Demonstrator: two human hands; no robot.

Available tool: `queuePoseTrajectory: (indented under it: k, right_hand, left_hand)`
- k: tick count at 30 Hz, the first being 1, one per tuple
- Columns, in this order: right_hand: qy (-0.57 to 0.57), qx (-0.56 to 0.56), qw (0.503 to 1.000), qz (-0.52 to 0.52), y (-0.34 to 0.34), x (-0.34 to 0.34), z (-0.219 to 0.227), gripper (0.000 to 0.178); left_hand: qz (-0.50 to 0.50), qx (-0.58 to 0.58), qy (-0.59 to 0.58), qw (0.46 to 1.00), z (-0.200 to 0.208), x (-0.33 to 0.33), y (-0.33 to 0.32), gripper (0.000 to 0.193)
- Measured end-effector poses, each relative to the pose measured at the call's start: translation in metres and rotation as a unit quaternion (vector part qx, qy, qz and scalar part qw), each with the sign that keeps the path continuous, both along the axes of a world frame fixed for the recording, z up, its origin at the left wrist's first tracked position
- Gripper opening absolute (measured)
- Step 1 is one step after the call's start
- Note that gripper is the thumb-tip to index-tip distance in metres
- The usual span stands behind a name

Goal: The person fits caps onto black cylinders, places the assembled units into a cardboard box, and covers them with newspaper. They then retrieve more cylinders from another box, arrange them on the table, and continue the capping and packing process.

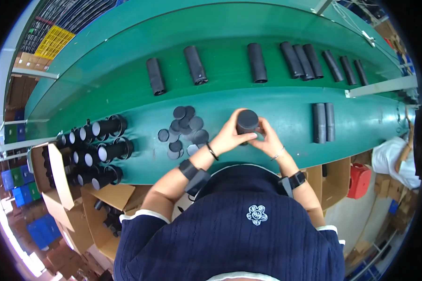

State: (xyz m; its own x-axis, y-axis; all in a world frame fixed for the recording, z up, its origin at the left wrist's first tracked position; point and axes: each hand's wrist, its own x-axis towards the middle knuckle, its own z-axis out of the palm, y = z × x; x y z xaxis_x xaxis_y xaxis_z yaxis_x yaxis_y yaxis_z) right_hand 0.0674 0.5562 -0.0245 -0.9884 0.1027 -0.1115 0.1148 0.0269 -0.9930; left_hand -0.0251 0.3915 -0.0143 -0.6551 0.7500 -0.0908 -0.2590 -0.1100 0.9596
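Note:
My left hand (230, 134) is wrapped round the left side of a black cylinder (247, 122), its thumb across the near side. From the right, the fingers of my right hand (268, 138) close on the same cylinder. It stands roughly upright, with a flat round black top facing up; its lower part is hidden by my hands. To the left of my left hand lies a loose pile of round black caps (196, 123) on the green work surface (276, 110). Two black tubes (319, 122) lie side by side to the right of my right hand.
Several black tubes (257, 63) lie spaced along the far green belt (225, 61). At left stand rows of black cylinders with pale ends (109, 127). Cardboard boxes (105, 225) stand below the near edge. A red container (359, 180) and another person (394, 159) are at right.

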Motion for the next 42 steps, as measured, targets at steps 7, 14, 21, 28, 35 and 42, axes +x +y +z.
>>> queuePoseTrajectory:
  k: [7, 14, 21, 28, 35, 42]
  right_hand:
    - [-0.07, -0.206, 0.976, -0.017, -0.003, -0.006, 0.027, 0.037]
    - [-0.122, -0.18, 0.975, -0.036, -0.016, -0.019, 0.02, 0.032]
    - [-0.184, -0.252, 0.949, -0.054, -0.021, -0.019, 0.026, 0.034]
    - [-0.14, -0.186, 0.971, -0.058, -0.023, -0.013, 0.019, 0.029]
    - [-0.18, -0.326, 0.928, -0.034, -0.011, -0.025, 0.012, 0.037]
    - [-0.108, -0.204, 0.973, -0.014, -0.011, -0.022, -0.007, 0.042]
  left_hand:
    - [-0.028, -0.072, 0.096, 0.992, -0.011, 0.013, -0.024, 0.069]
    - [-0.012, 0.008, -0.025, 1.0, -0.009, 0.007, -0.026, 0.066]
    - [0.001, -0.001, -0.119, 0.993, -0.007, 0.011, -0.024, 0.049]
    - [-0.013, -0.013, -0.062, 0.998, -0.013, 0.013, -0.021, 0.051]
    - [0.006, -0.029, -0.021, 0.999, -0.018, -0.011, -0.022, 0.063]
    - [-0.034, -0.018, -0.086, 0.996, -0.03, -0.007, -0.03, 0.06]
